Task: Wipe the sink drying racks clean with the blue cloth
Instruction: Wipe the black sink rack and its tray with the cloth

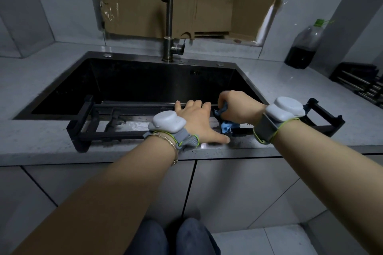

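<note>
Across the sink's front edge, left hand [196,118] grips the drying rack [99,118]; right hand [236,107] clutches the blue cloth [227,126], mid-wipe; next stroke should follow unwiped bars.

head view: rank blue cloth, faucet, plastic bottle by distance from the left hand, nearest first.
From the left hand, which grips the drying rack:
1. blue cloth: just to its right, bunched in the right hand.
2. faucet: straight back, behind the sink.
3. plastic bottle: far back right on the counter.
</note>
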### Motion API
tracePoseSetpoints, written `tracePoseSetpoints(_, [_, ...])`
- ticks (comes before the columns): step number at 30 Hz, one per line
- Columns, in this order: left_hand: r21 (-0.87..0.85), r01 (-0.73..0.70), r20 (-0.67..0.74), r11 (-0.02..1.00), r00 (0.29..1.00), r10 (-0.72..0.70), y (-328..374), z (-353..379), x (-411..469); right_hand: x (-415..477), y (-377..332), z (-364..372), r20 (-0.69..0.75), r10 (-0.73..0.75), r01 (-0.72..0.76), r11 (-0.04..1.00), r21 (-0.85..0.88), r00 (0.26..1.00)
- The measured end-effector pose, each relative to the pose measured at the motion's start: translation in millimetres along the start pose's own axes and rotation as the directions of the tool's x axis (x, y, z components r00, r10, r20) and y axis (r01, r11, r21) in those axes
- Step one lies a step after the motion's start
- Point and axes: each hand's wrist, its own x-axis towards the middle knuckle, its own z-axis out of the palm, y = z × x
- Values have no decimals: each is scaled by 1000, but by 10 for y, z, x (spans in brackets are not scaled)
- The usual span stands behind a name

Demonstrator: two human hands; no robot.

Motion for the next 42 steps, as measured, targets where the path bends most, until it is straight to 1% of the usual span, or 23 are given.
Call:
tracePoseSetpoints(3, [0,0,3,1000,1000,0,7,-6,-15,-38,0,23,-21,2,-1,1000,28,1000])
tracePoseSetpoints(7, [1,0,9,1000,1000,0,22,-9,-19,-105,42,-8,19,2,-4,994,110,1000])
tracePoseSetpoints(12, [-3,-3,22,1000,1000,3,14,-20,-31,-24,-15,22,-65,54,-48,994,93,996])
tracePoseSetpoints(16, [5,7,21,1000,1000,-7,31,-36,-27,-42,21,4,-11,44,-42,990,136,999])
tracePoseSetpoints(17, [2,7,23,1000,1000,-7,40,-33,-24,-42,17,15,-19,54,-51,990,133,998])
tracePoseSetpoints(19, [-6,8,22,1000,1000,-8,32,-40,-37,-20,7,66,-81,88,-77,988,133,993])
tracePoseSetpoints(20, [-4,4,23,1000,1000,-3,35,-38,-42,-26,36,97,-126,125,-98,975,199,984])
tracePoseSetpoints(21, [0,1,23,1000,1000,-1,37,-35,-40,-44,78,112,-151,178,-122,940,319,972])
tracePoseSetpoints(22, [2,4,28,1000,1000,-4,35,-26,-44,-83,135,131,-148,240,-144,867,477,959])
tracePoseSetpoints(23, [5,4,30,1000,1000,-4,38,-27,-44,-150,196,127,-131,285,-147,773,618,949])
tracePoseSetpoints(24, [7,5,29,1000,1000,-5,34,-27,-38,-230,235,116,-105,293,-138,699,702,950])
tracePoseSetpoints(25, [6,7,25,1000,1000,-7,32,-26,-33,-301,253,107,-73,264,-131,677,724,962])
tracePoseSetpoints(26, [4,7,24,1000,1000,-7,35,-28,-30,-357,254,97,-44,217,-124,698,705,975])
tracePoseSetpoints(27, [0,6,25,1000,1000,-6,44,-29,-32,-394,244,89,-23,155,-104,755,648,988])
tracePoseSetpoints(29, [2,3,22,1000,1000,-3,38,-29,-37,-411,204,32,8,27,-27,882,471,1000])
tracePoseSetpoints(30, [3,2,26,1000,1000,-2,39,-28,-43,-406,196,-5,21,-19,9,919,394,1000])
tracePoseSetpoints(33, [3,0,28,1000,1000,0,39,-33,-47,-358,198,-81,75,-100,79,966,247,992])
tracePoseSetpoints(35, [3,1,22,1000,1000,-2,37,-30,-39,-292,173,-58,55,-108,98,983,157,993])
tracePoseSetpoints(37, [8,1,15,1000,1000,-1,37,-27,-32,-223,112,-16,-23,-78,79,995,65,997])
tracePoseSetpoints(39, [10,2,18,1000,1000,-2,36,-20,-30,-196,66,6,-61,-33,36,998,55,998])
tracePoseSetpoints(42, [8,4,7,1000,1000,-4,36,-3,-32,-251,68,4,-38,-40,43,995,87,998])
